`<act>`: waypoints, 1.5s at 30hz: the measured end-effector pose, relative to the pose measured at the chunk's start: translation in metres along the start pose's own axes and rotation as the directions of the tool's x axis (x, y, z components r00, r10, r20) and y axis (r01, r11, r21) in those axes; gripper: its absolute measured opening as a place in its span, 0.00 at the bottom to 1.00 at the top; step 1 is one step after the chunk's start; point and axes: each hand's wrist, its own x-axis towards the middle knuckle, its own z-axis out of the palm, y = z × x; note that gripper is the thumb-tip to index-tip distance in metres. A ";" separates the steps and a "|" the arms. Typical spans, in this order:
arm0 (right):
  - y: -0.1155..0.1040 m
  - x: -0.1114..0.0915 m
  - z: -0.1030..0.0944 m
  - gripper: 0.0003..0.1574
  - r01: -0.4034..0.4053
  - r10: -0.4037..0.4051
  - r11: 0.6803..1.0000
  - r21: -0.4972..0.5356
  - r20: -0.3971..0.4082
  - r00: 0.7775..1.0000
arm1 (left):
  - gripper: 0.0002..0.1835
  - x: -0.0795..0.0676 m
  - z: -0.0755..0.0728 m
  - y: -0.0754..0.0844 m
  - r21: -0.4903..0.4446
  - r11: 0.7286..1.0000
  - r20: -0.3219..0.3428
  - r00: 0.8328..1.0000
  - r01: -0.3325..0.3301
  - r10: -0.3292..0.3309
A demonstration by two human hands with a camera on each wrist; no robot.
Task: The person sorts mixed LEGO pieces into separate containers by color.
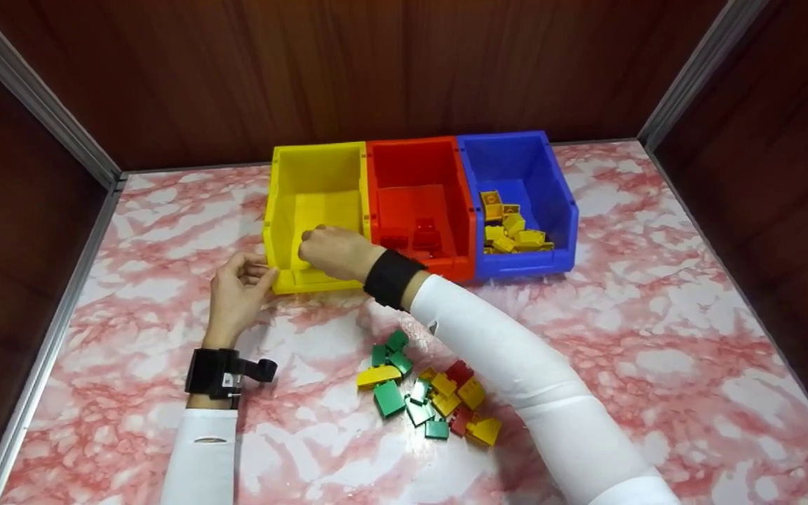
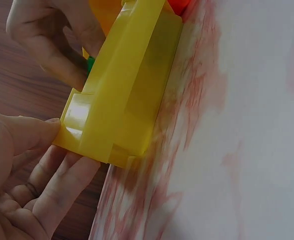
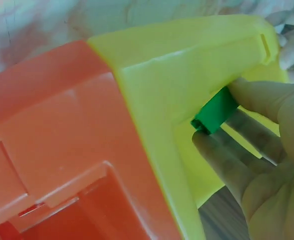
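Observation:
My right hand point(image 1: 341, 254) is over the front part of the yellow bin point(image 1: 320, 167). It pinches a green toy brick point(image 3: 217, 111) between thumb and fingers, seen in the right wrist view just inside the bin's front wall. In the head view that brick is hidden by the hand. At the bin's front left corner, my left hand point(image 1: 237, 298) grips the edge. The left wrist view shows its thumb point(image 2: 37, 132) on one side of the corner and its fingertips against the other.
Beside the yellow bin stand a red bin point(image 1: 414, 165) holding red bricks point(image 1: 426, 235) and a blue bin point(image 1: 564, 210) holding yellow bricks point(image 1: 530, 238). Nearer on the marbled table lies a loose pile of green bricks point(image 1: 389, 398), yellow bricks point(image 1: 484, 429) and red bricks point(image 1: 459, 372). Wooden panels point(image 1: 404, 70) enclose the table.

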 end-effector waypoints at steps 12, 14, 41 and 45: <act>0.008 -0.025 -0.006 0.18 0.054 -0.054 0.999 -0.002 -0.056 0.997 | 0.12 0.000 -0.002 0.000 0.003 1.000 -0.006 1.000 -0.023 0.023; 0.009 -0.038 -0.010 0.20 0.073 -0.071 0.997 0.022 -0.077 0.995 | 0.13 0.000 -0.002 -0.001 0.007 1.000 -0.004 1.000 -0.025 0.025; -0.004 -0.225 0.041 0.38 0.065 -0.054 0.972 0.227 -0.054 0.997 | 0.13 -0.001 -0.001 0.001 0.004 1.000 0.012 1.000 -0.002 0.002; -0.012 -0.231 0.049 0.30 0.031 -0.029 0.959 0.283 -0.013 1.000 | 0.13 -0.001 -0.001 -0.001 -0.006 1.000 0.012 1.000 -0.009 0.009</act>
